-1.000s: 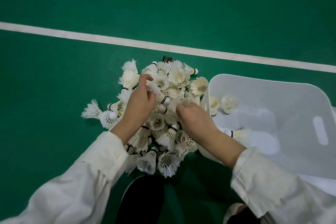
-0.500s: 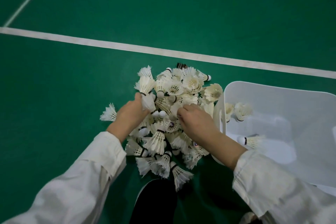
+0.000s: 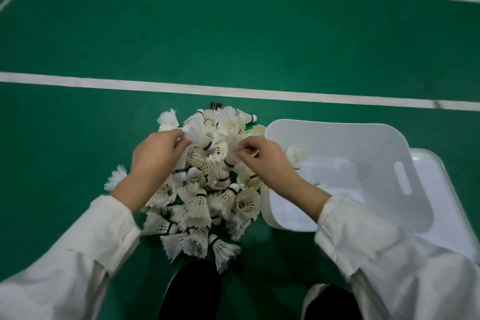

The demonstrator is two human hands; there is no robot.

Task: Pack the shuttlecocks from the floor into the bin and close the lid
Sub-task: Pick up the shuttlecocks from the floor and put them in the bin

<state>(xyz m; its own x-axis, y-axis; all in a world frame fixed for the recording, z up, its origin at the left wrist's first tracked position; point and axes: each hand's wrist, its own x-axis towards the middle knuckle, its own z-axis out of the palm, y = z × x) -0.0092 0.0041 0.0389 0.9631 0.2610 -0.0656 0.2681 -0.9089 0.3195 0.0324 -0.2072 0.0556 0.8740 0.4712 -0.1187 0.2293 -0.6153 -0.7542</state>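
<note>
A heap of white feather shuttlecocks (image 3: 205, 197) lies on the green court floor in front of me. My left hand (image 3: 155, 158) is over the heap's left side, its fingers pinching a shuttlecock (image 3: 200, 135) by the feathers. My right hand (image 3: 267, 161) is over the heap's right side, fingers closed on the feathers of another shuttlecock (image 3: 232, 150). To the right of the heap stands an open white plastic bin (image 3: 374, 143) with a slot handle; a few shuttlecocks (image 3: 296, 154) lie inside it. A flat white lid (image 3: 446, 205) lies under and behind the bin at the right.
A white court line (image 3: 285, 93) runs across the floor just beyond the heap, another line farther away. My dark shoes (image 3: 192, 291) are at the bottom edge, close to the nearest shuttlecocks. One stray shuttlecock (image 3: 115, 179) lies left of my left wrist.
Both hands have risen from the heap's middle toward its far side, and each now pinches a shuttlecock by its feathers. The camera has tilted, shifting the scene lower in view.
</note>
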